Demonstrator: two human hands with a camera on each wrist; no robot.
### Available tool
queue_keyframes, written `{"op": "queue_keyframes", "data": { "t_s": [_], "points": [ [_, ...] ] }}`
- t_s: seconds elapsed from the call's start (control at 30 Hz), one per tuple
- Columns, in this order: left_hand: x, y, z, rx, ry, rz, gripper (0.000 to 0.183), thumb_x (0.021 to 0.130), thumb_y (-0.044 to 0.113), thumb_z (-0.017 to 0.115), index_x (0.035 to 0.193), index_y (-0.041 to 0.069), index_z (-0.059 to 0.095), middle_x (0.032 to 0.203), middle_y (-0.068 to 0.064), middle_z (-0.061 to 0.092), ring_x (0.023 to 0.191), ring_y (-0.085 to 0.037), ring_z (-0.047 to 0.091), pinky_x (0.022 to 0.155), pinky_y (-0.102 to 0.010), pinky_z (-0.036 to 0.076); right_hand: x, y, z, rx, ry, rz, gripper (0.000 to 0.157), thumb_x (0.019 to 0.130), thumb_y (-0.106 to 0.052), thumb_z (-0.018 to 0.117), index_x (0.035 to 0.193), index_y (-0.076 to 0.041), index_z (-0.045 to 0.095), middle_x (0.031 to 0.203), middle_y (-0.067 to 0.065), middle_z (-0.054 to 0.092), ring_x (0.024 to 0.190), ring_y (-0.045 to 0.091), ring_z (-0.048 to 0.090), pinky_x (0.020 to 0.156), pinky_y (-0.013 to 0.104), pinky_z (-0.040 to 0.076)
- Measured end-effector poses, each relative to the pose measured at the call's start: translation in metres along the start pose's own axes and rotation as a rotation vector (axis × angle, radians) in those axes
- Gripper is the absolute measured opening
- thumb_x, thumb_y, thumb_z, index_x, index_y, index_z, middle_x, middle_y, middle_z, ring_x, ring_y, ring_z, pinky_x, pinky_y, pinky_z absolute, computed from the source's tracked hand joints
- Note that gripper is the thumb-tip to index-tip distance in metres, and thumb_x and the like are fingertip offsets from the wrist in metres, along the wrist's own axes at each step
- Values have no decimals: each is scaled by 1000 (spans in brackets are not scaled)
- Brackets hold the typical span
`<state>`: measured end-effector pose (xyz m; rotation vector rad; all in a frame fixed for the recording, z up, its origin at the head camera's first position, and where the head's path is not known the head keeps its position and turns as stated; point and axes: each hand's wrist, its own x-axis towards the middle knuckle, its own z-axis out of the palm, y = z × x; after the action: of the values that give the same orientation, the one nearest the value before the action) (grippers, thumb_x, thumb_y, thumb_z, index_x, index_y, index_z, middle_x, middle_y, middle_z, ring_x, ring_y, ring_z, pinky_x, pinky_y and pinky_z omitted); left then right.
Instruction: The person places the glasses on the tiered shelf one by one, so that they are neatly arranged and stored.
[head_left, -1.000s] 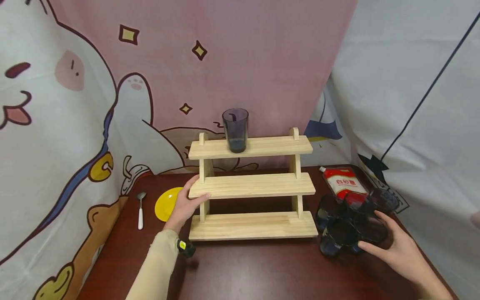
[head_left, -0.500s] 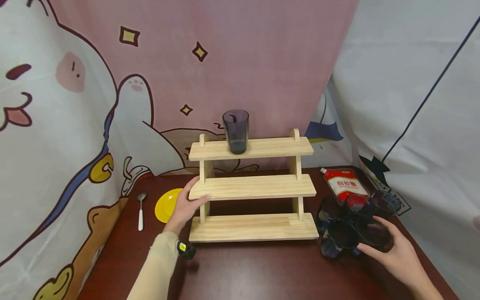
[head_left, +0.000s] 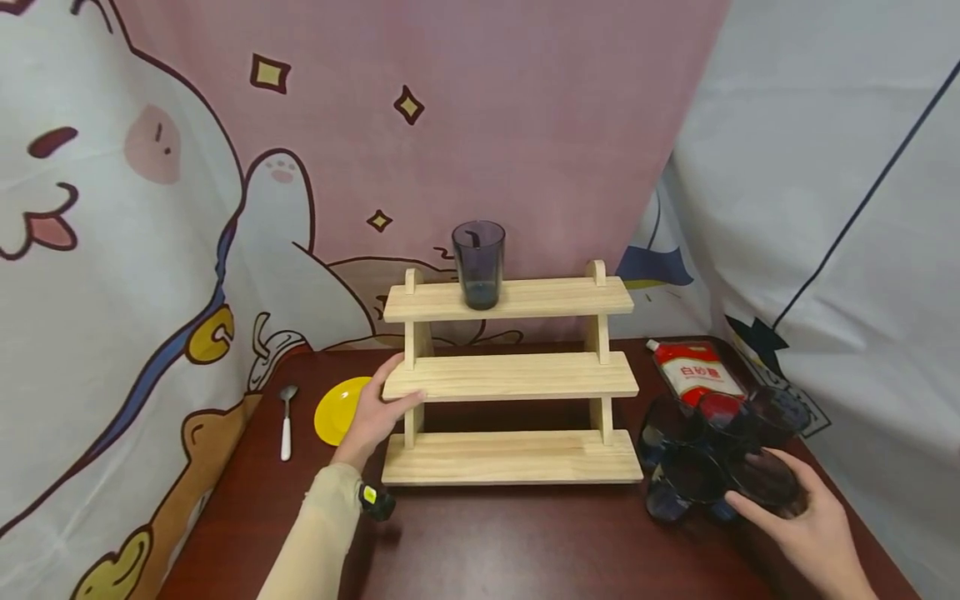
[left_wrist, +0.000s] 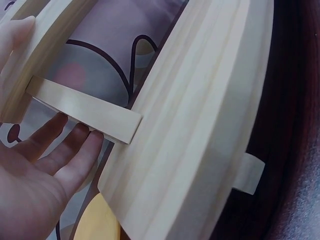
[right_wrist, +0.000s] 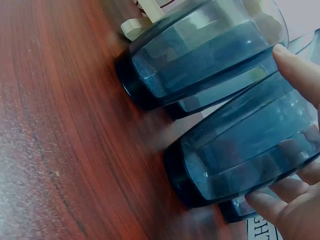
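A three-tier wooden display shelf (head_left: 510, 377) stands on the dark table. My left hand (head_left: 378, 412) grips the left end of its middle tier; the thumb lies on the board and the fingers touch the side upright, as the left wrist view shows. On the top tier one tinted drinking glass (head_left: 480, 267) stands upright. Right of the shelf, several dark blue glasses are bunched together. My right hand (head_left: 802, 508) holds the nearest right glass (right_wrist: 245, 145), thumb on one side and fingers on the other. Another glass (right_wrist: 200, 55) stands close beside it.
A red and white pouch (head_left: 697, 372) lies behind the glasses. Left of the shelf are a yellow plate (head_left: 337, 412), partly behind my left hand, and a spoon (head_left: 286, 421) with a white handle. Patterned cloth (head_left: 570, 125) hangs behind and along both sides.
My right hand has come slightly nearer with its glass, which has shifted a little away from the others. The left hand stays on the shelf. The head view has shifted slightly.
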<state>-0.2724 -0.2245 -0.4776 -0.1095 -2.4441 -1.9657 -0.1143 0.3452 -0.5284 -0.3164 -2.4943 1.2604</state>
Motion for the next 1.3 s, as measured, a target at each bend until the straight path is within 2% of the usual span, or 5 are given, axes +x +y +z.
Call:
{"op": "queue_keyframes", "data": {
  "t_s": [0.13,0.37,0.63,1.07,1.3],
  "points": [
    [-1,1,0,-6,-1,10,81,90,17,85,160,25,45,158,-12,50,129,-35,56,107,-49,47,-4,2,-2,72,47,31,83,81,-16,94,151,-20,49,116,-27,59,94,-16,61,70,9,53],
    [-2,4,-2,6,1,3,80,90,19,86,159,25,46,158,-11,50,128,-33,56,106,-47,48,-6,-10,-16,197,142,-13,78,84,9,83,151,-16,50,117,-22,65,100,-10,65,77,8,53],
    [15,-23,-1,18,16,3,83,90,19,85,161,30,43,161,-10,47,131,-35,55,108,-50,46,0,-33,-49,647,162,-94,69,89,25,65,147,-9,53,123,-9,68,106,-3,67,80,9,53],
    [14,-33,0,21,44,41,78,88,30,88,154,39,49,155,-3,52,126,-32,58,105,-52,49,26,-90,-63,862,7,-309,68,89,35,50,149,3,48,128,4,67,110,8,71,85,17,56],
    [16,-34,-1,9,25,29,80,88,29,88,156,39,46,158,-5,50,131,-34,56,108,-52,47,44,-131,-58,910,-107,-331,70,88,35,52,150,5,47,131,9,65,112,12,71,84,21,58]
  ]
}}
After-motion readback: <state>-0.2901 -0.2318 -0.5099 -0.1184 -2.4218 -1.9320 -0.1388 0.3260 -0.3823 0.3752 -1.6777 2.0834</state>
